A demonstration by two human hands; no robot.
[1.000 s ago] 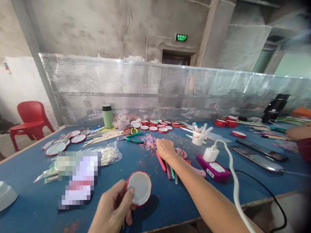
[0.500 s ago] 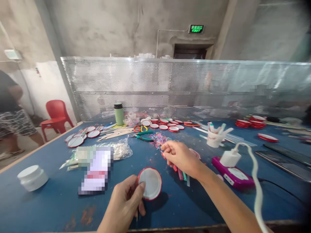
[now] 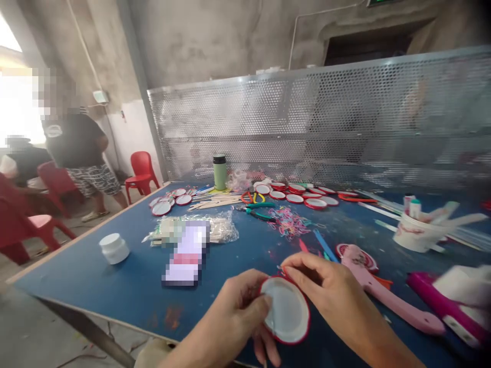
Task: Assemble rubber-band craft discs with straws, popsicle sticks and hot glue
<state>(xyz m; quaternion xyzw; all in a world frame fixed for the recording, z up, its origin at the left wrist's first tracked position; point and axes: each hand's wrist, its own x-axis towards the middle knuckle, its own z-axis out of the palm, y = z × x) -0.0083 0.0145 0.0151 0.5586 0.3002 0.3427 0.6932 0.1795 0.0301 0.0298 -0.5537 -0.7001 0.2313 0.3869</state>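
Note:
My left hand (image 3: 241, 306) is closed on a round jar lid (image 3: 290, 312) with a red rim and whitish inside, thumb lying across its face. A thin stick-like end shows below those fingers. At the lid's upper rim, my right hand (image 3: 326, 289) is closed in a pinch around something too small to make out. Beyond the hands lies a heap of small coloured wire-like loops (image 3: 291, 221). A pink long-handled tool (image 3: 399, 304) rests right of my right hand, partly over another red lid (image 3: 366, 258).
Behind lie pliers (image 3: 259, 214), wooden sticks (image 3: 215, 200) and several red-rimmed lids (image 3: 294, 198). Leftward are a phone (image 3: 187, 253), a bagged bundle (image 3: 222, 227) and a white jar (image 3: 114, 249). A cup of markers (image 3: 414, 235) and a purple box (image 3: 441, 306) stand right. A person (image 3: 82, 148) stands beyond the table.
My right hand has come back from beside the coloured heap to the lid's rim. The view has turned left, bringing the standing person and more red chairs into sight.

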